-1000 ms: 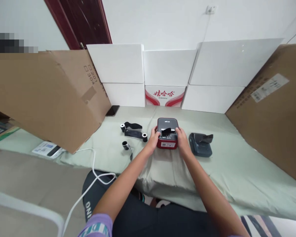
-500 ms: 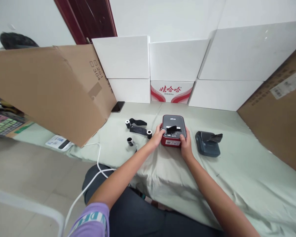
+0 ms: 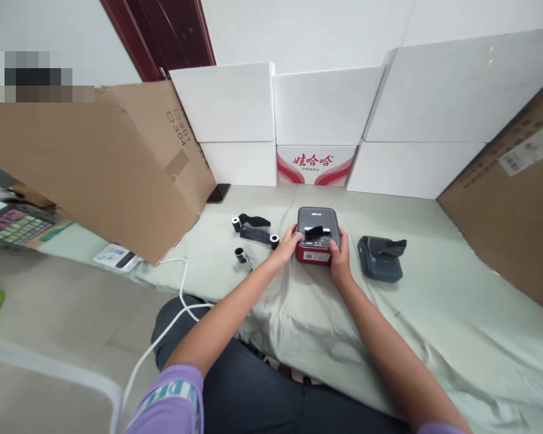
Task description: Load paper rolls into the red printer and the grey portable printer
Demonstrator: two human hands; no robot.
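A small red device with a dark grey top (image 3: 317,226) sits on the pale green cloth (image 3: 434,313) in front of me. A black strip pokes out of its top. My left hand (image 3: 286,248) grips its left side and my right hand (image 3: 339,256) grips its right side, fingers curled against the casing. Just to the left lie black ribbon rolls (image 3: 254,229) and a small separate roll (image 3: 241,256). A dark grey device (image 3: 382,258) with its lid raised sits to the right.
White foam boxes (image 3: 319,105) and a red-and-white carton (image 3: 315,164) line the wall behind. Large cardboard sheets lean at left (image 3: 95,163) and right (image 3: 511,199). A phone (image 3: 219,193) lies by the boxes. A white cable (image 3: 172,313) runs off the cloth's edge.
The view has shifted slightly down and closer. Both hands stay on the sides of the red device, which has barely moved.
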